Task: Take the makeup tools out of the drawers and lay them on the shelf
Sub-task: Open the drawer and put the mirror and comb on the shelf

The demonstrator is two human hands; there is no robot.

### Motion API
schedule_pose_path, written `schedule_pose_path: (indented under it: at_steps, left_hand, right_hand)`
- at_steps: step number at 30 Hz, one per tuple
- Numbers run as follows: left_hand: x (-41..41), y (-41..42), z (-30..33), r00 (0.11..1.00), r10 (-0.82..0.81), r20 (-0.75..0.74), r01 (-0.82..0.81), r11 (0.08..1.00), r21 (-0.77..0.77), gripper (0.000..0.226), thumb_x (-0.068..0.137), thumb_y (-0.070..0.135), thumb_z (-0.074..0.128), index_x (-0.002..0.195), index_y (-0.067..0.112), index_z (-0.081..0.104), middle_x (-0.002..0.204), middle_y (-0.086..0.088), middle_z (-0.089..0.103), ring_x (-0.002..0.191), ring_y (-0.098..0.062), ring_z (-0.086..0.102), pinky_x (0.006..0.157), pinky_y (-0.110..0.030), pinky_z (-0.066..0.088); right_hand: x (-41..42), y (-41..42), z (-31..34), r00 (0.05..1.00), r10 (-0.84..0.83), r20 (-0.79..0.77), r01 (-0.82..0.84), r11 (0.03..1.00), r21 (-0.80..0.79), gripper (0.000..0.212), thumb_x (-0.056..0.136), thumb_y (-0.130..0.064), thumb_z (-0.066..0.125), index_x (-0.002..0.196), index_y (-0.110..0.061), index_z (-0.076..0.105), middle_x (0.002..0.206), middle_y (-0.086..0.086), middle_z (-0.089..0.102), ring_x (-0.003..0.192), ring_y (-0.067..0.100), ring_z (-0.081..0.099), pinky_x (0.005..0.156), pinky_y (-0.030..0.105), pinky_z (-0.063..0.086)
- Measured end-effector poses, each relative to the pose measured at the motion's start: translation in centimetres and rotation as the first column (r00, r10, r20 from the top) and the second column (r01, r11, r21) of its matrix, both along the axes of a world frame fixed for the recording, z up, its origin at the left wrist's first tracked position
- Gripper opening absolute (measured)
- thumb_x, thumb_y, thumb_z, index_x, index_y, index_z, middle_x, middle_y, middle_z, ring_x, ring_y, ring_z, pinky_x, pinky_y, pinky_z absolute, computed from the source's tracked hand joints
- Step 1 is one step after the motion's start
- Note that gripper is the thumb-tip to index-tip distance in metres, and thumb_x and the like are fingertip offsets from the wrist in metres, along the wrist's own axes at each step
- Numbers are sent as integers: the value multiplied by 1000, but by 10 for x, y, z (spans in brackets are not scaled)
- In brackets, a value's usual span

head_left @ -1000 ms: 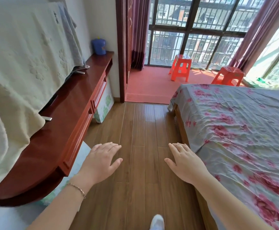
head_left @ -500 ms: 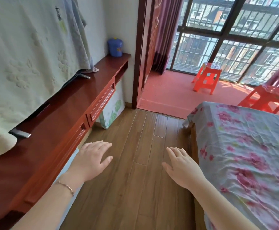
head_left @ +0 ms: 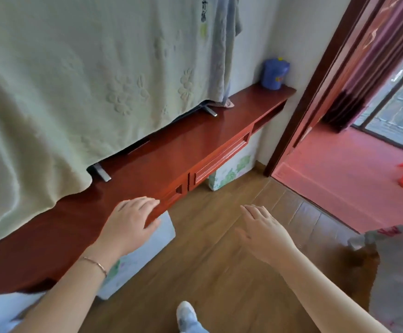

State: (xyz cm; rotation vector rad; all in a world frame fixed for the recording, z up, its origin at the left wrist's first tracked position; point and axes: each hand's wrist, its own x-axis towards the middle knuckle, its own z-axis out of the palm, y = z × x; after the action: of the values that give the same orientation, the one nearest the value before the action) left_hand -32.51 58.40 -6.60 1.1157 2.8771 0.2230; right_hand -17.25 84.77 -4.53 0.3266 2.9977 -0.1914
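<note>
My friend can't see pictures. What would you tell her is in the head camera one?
A person's two bare hands reach out over a wooden floor: the left hand lies at the front edge of a long red-brown shelf whose drawers look closed, and the right hand hovers open. A pale cloth hangs above the shelf, and a blue pot stands at its far end.

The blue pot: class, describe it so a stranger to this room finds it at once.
Follow the long red-brown wooden shelf along the wall to its far end beside the doorway. There, in the corner, stands the blue pot. It is the only blue thing on the shelf, well clear of the cloth-draped screen.
</note>
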Motion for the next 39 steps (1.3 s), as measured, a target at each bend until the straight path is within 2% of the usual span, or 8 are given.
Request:
schedule_pose_path:
  at_steps: [4, 8, 12, 16, 21, 32, 35, 39]
  left_hand:
    - [-24, -4, -5, 987, 157, 26, -158, 987, 40, 65, 85, 55, 20, 132, 22, 49, 134, 6, 52, 128, -11, 42, 106, -33, 31]
    - [-41, -15, -12, 954, 299, 17, -300, 951, 74, 60, 85, 51, 26, 123, 19, 59, 123, 4, 61, 118, -14, 54, 97, -35, 40]
    - [-48, -32, -13, 911, 412, -1, -411, 909, 73, 54, 83, 47, 33, 113, 16, 65, 112, 2, 67, 106, -17, 62, 88, -37, 48]
    - [-42, -50, -17, 854, 520, -14, -518, 853, 58, 51, 82, 46, 35, 110, 16, 66, 108, 2, 68, 102, -17, 64, 83, -39, 51]
    - [-29, -58, -25, 780, 624, -43, -622, 781, 54, 45, 84, 43, 42, 113, 16, 65, 111, 1, 67, 105, -18, 63, 86, -39, 49]
    - [-11, -27, -41, 604, 793, 84, -797, 597, 93, 40, 90, 35, 53, 127, 20, 55, 128, 4, 57, 120, -14, 52, 99, -35, 39]
    - [-3, -11, -44, 381, 812, 441, -913, 257, 316, 26, 93, 32, 48, 116, 26, 59, 118, 16, 59, 107, -3, 55, 88, -22, 43]
    - [-2, 3, -78, -44, 143, 989, -825, -563, 45, 21, 94, 20, 45, 102, 13, 63, 105, -4, 68, 94, -16, 62, 78, -26, 44]
  right_hand:
    - [-66, 8, -4, 988, 152, 8, -153, 988, 13, 60, 95, -44, 33, 146, -14, 21, 149, -1, 29, 140, 19, 19, 115, 33, 17]
    - [-126, 3, -12, 944, 328, -24, -325, 942, 82, 56, 84, -44, 39, 121, -7, 58, 115, 2, 63, 111, 23, 59, 96, 34, 44]
    - [-173, -12, -15, 885, 462, -55, -450, 880, 153, 57, 64, -43, 77, 108, -7, 67, 101, 0, 70, 97, 20, 66, 84, 32, 52]
    - [-209, -32, -19, 808, 587, -39, -578, 805, 136, 55, 72, -36, 71, 115, -3, 62, 109, 8, 67, 107, 27, 62, 94, 39, 46]
    - [-242, -57, -23, 673, 737, 64, -739, 669, 71, 60, 97, -41, 35, 146, -9, 20, 150, 4, 29, 140, 20, 19, 115, 30, 7]
    - [-275, -64, -56, 549, 825, 132, -805, 565, -183, 56, 97, -40, 35, 147, -16, 22, 151, -3, 27, 139, 15, 20, 114, 29, 15]
    - [-268, -59, -66, 695, 694, 189, -484, 646, -590, 46, 95, -36, 44, 139, -23, 39, 138, -10, 44, 126, 8, 40, 101, 23, 33]
    - [-258, -64, -107, 714, 387, 583, 343, 532, -774, 23, 92, -27, 53, 110, -16, 63, 105, 1, 66, 91, 13, 59, 73, 21, 43]
